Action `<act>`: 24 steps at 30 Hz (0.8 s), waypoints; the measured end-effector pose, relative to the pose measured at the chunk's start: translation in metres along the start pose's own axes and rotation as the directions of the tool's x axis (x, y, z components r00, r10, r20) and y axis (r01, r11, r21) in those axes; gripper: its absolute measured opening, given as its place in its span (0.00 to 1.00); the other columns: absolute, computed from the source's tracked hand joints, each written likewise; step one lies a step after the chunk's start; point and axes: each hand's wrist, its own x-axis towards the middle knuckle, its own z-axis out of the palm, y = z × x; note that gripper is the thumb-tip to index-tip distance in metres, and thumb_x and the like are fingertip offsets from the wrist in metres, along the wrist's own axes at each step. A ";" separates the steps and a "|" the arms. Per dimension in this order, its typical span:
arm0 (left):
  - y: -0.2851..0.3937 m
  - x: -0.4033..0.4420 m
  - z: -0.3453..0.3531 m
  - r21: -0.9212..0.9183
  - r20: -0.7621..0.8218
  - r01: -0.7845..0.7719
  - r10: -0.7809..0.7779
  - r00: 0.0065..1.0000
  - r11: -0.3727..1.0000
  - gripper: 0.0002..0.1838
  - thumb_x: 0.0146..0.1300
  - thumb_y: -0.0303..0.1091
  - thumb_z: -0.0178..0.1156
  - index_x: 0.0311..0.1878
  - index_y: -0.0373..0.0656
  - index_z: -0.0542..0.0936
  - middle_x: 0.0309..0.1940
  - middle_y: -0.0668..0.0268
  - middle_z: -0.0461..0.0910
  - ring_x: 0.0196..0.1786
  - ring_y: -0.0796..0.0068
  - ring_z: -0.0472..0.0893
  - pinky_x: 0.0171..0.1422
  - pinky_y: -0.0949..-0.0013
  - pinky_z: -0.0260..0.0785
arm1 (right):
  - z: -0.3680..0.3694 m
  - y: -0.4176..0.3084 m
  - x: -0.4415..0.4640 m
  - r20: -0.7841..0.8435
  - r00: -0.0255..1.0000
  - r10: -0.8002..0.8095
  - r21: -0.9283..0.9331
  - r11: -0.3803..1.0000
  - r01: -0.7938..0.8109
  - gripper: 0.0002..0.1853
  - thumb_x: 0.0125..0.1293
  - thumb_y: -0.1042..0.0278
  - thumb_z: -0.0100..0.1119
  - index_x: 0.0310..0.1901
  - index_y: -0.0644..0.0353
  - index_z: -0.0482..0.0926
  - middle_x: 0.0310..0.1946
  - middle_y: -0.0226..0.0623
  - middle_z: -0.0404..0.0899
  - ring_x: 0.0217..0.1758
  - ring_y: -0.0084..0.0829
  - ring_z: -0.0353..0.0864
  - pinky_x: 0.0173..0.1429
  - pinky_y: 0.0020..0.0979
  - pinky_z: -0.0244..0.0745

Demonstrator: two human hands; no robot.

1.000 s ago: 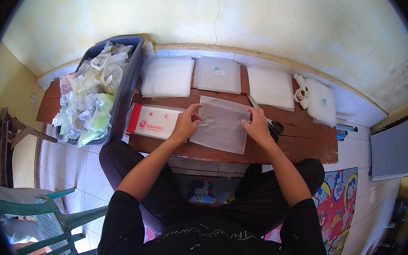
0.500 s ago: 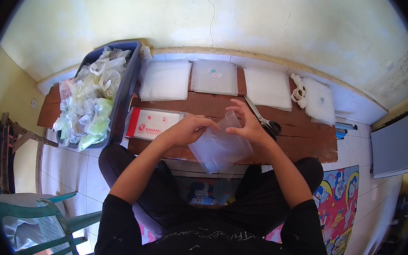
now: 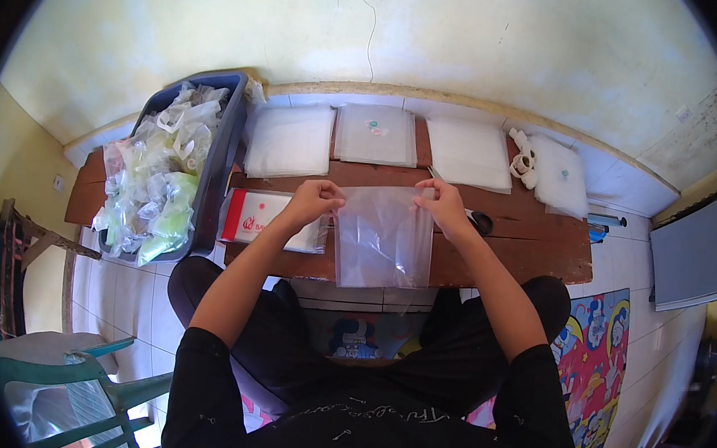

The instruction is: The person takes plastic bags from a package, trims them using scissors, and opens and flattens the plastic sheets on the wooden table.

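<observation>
Between my hands hangs a clear plastic bag (image 3: 382,243), spread flat over the front edge of the brown wooden table (image 3: 525,250). My left hand (image 3: 316,204) pinches its upper left corner, and my right hand (image 3: 444,207) pinches the upper right one. Left of the bag lies a white and red "BAWANG" pack (image 3: 250,215), partly covered by my left hand and forearm. Scissors (image 3: 481,223) lie mostly hidden behind my right hand, with a black handle showing.
Along the table's back lie stacks of clear bags (image 3: 289,141), and white rolls (image 3: 523,161) sit among them at the right. A dark blue bin (image 3: 229,130) full of plastic bags stands left. A green chair (image 3: 135,387) is at the lower left.
The bag was flat on the table, then folded and tilted between my hands; now it is spread out and upright. My hands have moved apart since half a second ago, each pinching a corner.
</observation>
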 end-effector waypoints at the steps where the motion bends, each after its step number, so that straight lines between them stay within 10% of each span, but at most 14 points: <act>1: 0.000 0.001 0.001 -0.012 -0.008 0.025 -0.025 1.000 1.000 0.10 0.59 0.28 0.66 0.42 0.36 0.81 0.31 0.66 0.84 0.32 0.80 0.81 0.35 0.76 0.73 | 0.001 -0.001 0.000 -0.011 1.000 -0.008 -0.074 0.997 0.007 0.14 0.58 0.81 0.62 0.47 0.65 0.77 0.32 0.36 0.81 0.31 0.26 0.85 0.37 0.27 0.78; 10: -0.005 0.002 0.016 -0.081 -0.155 0.007 -0.020 0.988 0.997 0.06 0.57 0.28 0.69 0.33 0.37 0.81 0.26 0.68 0.82 0.27 0.83 0.79 0.32 0.77 0.72 | 0.010 -0.010 -0.007 -0.028 0.995 -0.092 -0.427 0.901 0.071 0.12 0.57 0.79 0.62 0.45 0.66 0.78 0.33 0.35 0.82 0.37 0.27 0.85 0.42 0.28 0.77; 24: -0.018 0.011 0.018 -0.129 -0.244 -0.011 -0.021 0.970 0.992 0.10 0.53 0.24 0.70 0.38 0.36 0.82 0.26 0.70 0.80 0.28 0.83 0.77 0.34 0.76 0.71 | -0.002 0.004 0.005 0.040 0.988 -0.150 -0.474 0.867 0.151 0.13 0.58 0.80 0.58 0.46 0.65 0.78 0.41 0.43 0.83 0.41 0.33 0.85 0.47 0.31 0.77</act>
